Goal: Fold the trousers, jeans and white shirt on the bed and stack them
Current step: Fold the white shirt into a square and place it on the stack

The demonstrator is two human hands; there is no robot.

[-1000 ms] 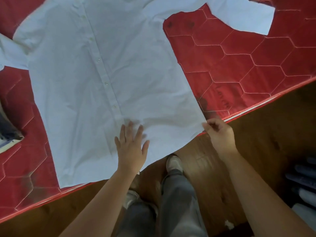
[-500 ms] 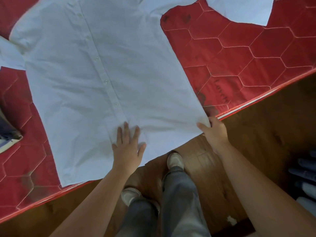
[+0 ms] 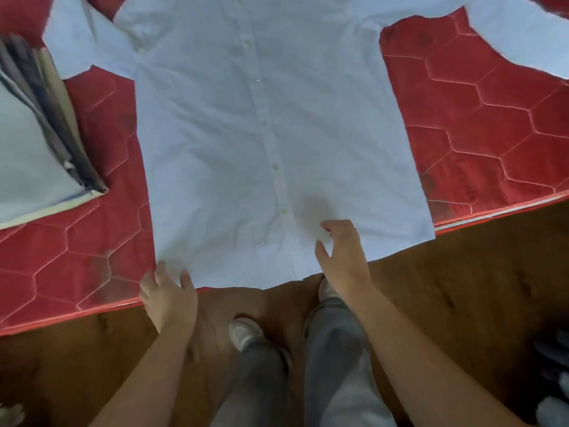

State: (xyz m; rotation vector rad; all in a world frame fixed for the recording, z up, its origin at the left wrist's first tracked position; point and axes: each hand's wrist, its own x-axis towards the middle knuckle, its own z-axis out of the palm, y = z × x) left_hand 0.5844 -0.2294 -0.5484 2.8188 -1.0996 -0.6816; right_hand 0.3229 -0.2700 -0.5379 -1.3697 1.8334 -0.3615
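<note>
Expect the white shirt (image 3: 261, 134) to be light and limp; grasp its hem corners. Left hand (image 3: 167, 295) meets the near left corner, grip indeterminate; right hand (image 3: 341, 254) loosely curled, empty.

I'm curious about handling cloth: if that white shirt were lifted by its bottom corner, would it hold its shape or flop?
Likely flop: the white shirt lies thin and softly creased, hugging the mattress. Its hem hangs past the mattress edge, so a pull by the left hand might slide it off.

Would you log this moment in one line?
shirt flat, unfolded | left hand at hem corner | right hand loose above hem
</note>
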